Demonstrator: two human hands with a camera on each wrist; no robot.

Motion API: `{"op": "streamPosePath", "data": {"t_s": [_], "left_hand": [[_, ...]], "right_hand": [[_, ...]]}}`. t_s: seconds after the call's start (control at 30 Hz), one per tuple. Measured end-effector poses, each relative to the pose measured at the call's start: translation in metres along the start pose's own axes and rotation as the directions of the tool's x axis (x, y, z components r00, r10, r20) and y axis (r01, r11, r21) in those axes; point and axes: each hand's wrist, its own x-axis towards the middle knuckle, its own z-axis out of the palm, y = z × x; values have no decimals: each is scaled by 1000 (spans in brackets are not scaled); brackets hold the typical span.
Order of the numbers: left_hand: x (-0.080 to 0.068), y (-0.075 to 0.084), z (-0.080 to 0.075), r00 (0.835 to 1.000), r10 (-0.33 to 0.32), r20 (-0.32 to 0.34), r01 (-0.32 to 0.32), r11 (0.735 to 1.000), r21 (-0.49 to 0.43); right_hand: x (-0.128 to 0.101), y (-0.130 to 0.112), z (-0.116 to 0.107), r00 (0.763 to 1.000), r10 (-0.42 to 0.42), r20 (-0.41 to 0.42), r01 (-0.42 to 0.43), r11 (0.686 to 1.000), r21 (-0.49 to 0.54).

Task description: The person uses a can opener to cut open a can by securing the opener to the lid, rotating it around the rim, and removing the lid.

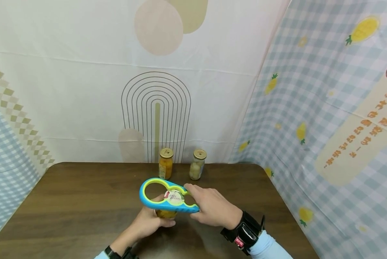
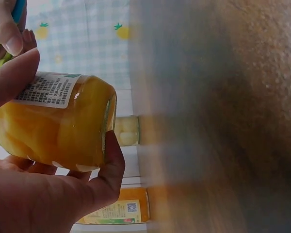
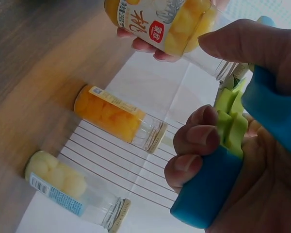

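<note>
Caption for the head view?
Left hand holds a fruit jar; right hand grips a blue opener on it.

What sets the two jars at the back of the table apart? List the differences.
The left jar holds orange-yellow fruit; the right jar holds pale, whitish fruit. In the head view the left jar stands a little taller than the right jar. In the right wrist view the left jar's label is yellow and the right jar's is pale. Both are upright glass jars with gold lids, standing apart near the backdrop, untouched by either hand.
</note>
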Motion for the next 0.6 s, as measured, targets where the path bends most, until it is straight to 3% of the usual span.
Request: {"op": "streamPosePath", "data": {"t_s": [0.6], "left_hand": [[-1,0,2,1000,-2,-10,2,1000,-27]], "right_hand": [[-1,2,3,1000,-4,-7,4,1000,-1]]}}
